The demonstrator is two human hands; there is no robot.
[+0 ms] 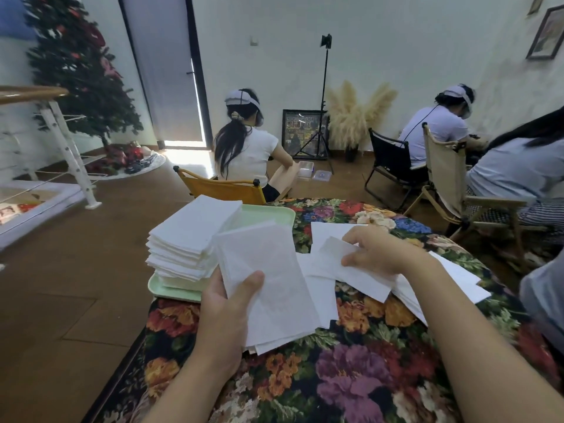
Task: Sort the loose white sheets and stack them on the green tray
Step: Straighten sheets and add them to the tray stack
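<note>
Holding a bundle of white sheets (pixel 268 288), left hand (pixel 227 306) has thumb clamped on top; right hand (pixel 375 254) pinches one loose sheet (pixel 351 270); tall stack (pixel 189 236) sits on green tray (pixel 171 288)

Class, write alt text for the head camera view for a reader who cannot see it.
A person's left hand holds a bundle of white sheets while the right hand pinches a loose sheet over a floral tablecloth. A tall sheet stack sits on the green tray.
</note>
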